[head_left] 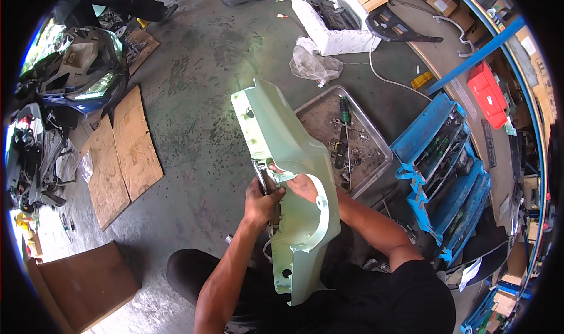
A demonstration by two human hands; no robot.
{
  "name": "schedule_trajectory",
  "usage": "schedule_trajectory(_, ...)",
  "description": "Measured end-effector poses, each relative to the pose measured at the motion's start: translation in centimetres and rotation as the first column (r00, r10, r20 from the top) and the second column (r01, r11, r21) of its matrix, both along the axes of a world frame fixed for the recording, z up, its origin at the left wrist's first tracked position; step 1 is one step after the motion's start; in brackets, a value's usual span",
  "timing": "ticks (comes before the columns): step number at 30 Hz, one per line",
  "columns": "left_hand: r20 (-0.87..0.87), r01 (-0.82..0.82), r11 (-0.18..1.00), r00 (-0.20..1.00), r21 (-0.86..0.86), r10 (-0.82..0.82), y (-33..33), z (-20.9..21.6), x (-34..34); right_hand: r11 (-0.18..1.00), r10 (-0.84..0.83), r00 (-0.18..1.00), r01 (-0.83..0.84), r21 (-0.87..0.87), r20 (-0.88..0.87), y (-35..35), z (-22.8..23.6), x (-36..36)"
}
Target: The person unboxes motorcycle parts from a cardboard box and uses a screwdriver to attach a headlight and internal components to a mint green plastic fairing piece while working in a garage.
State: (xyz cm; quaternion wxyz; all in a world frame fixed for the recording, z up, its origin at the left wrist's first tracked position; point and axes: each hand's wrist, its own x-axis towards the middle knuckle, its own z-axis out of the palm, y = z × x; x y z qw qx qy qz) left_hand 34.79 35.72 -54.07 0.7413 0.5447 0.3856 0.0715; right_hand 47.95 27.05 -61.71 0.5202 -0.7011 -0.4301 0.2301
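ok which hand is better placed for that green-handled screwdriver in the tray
Right, probably: the right hand is nearer the green-handled screwdriver, its forearm beside the tray, though it seems to support the pale green panel. The left hand, farther off, grips a metal tool.

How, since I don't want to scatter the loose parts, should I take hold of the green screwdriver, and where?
Probably by the handle, from above and the right, gripping across it. It is the thick end of the screwdriver, near the far corner of the tray; the thin shaft runs back among loose parts, and the panel hides the tray's left side partly.
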Motion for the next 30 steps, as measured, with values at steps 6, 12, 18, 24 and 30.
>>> schedule_trajectory(6, 0.040, -0.100, 0.994, 0.994, -0.034, 0.101, 1.9, 0.5, -0.4, 0.997, -0.079, 0.996, 0.080, -0.015, 0.046, -4.9, 8.9, 6.3)
schedule_trajectory(12, 0.064, -0.201, 0.969, 0.975, -0.145, 0.211, 2.9, 2.6, -0.6, 0.589, -0.542, 0.694, 0.716, -0.375, 0.474, -12.7, -4.0, 17.4)
schedule_trajectory(18, 0.068, -0.179, 0.978, 0.980, -0.109, 0.187, 2.5, 2.4, -0.2, 0.463, -0.448, 0.588, 0.797, -0.388, 0.673, -18.5, -15.3, 18.5)
schedule_trajectory(24, 0.105, -0.172, 0.984, 0.979, -0.044, 0.176, 2.7, 2.2, 0.1, 0.368, -0.533, 0.669, 0.734, -0.570, 0.518, -17.4, -13.8, 19.5)
schedule_trajectory(30, 0.052, -0.169, 0.985, 0.984, -0.021, 0.170, 3.5, 1.5, -0.3, 0.567, -0.564, 0.640, 0.760, -0.318, 0.522, -12.1, -6.9, 16.5)
